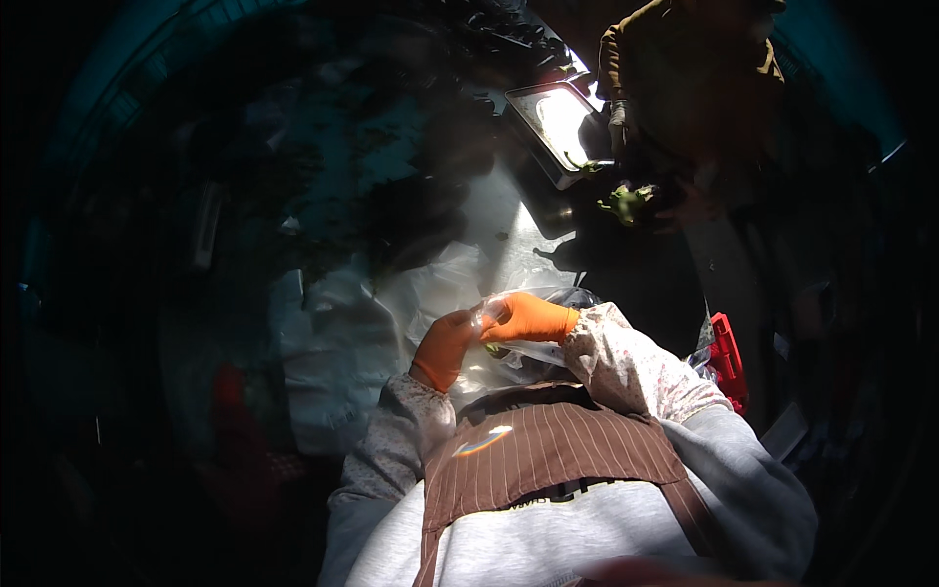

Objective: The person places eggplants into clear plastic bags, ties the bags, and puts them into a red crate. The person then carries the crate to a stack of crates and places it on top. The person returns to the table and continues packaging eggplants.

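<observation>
In an orange glove, my left hand [444, 351] pinches the gathered edge of a clear plastic bag [541, 351] just in front of my apron. My right hand [534, 318], gloved the same way, grips that edge too, its fingertips meeting the left ones. Dark produce [576, 296] shows through the film beyond my right hand. A small green part [497, 351] peeks out below the fingers; the hands and film hide most of the contents.
A pile of flat clear plastic bags [341, 367] lies at left on the metal table [506, 220]. Ahead stands a sunlit rectangular tray [554, 121]. A co-worker [682, 81] at upper right is by eggplants with green caps [628, 203]. At right is a red plastic object [728, 363].
</observation>
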`<state>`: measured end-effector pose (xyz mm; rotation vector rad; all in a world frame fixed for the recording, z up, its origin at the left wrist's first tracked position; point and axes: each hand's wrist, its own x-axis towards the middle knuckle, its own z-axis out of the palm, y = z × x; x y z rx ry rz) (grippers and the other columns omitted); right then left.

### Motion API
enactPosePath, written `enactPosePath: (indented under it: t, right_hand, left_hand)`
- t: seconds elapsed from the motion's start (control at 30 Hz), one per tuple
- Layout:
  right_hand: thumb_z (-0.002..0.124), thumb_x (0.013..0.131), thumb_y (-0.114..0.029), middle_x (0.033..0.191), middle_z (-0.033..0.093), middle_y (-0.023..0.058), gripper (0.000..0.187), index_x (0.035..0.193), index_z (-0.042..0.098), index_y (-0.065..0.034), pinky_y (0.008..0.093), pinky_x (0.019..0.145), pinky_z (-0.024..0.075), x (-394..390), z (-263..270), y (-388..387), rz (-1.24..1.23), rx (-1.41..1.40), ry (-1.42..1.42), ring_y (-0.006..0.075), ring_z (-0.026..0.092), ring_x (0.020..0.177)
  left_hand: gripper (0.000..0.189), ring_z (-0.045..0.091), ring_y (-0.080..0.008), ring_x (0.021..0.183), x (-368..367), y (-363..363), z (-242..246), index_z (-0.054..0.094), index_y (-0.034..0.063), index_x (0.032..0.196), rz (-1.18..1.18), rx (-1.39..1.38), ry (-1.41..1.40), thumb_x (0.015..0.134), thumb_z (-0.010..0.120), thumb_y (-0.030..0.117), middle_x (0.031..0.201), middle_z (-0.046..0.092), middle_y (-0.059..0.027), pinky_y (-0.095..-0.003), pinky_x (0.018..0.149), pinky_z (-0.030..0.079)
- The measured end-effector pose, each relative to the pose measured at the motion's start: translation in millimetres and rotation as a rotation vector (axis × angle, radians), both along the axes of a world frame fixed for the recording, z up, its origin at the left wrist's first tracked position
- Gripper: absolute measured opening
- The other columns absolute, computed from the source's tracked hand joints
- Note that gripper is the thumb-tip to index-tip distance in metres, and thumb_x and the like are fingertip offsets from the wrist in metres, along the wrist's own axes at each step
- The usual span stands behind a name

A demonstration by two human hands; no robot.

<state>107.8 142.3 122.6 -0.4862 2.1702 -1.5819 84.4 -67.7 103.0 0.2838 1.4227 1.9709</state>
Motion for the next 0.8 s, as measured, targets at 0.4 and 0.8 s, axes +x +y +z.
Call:
enactPosePath:
  t: [0.4, 0.8]
  right_hand:
    - [0.057, 0.09, -0.008, 0.114, 0.064, 0.0079, 0.027, 0.114, 0.068, -0.0068, 0.0312, 0.098, 0.0407, 55, -32, 19, -0.301, -0.302, 0.156, 0.0181, 0.056, 0.109]
    - [0.063, 0.09, -0.016, 0.122, 0.06, 0.0135, 0.056, 0.14, 0.043, -0.0008, 0.031, 0.098, 0.0424, 11, -28, -15, -0.244, -0.447, -0.258, 0.0182, 0.053, 0.116]
  left_hand:
    - [0.021, 0.06, -0.0184, 0.106, -31, -11, -55, 0.066, 0.0028, 0.107, 0.018, -0.208, 0.722, 0.091, 0.054, 0.009, 0.124, 0.061, -0.0126, -0.0278, 0.08, 0.049]
    - [0.019, 0.054, -0.0095, 0.084, -4, 7, 7, 0.066, 0.0037, 0.094, 0.142, -0.229, 0.062, 0.083, 0.071, 0.018, 0.09, 0.064, -0.0008, -0.026, 0.079, 0.043]
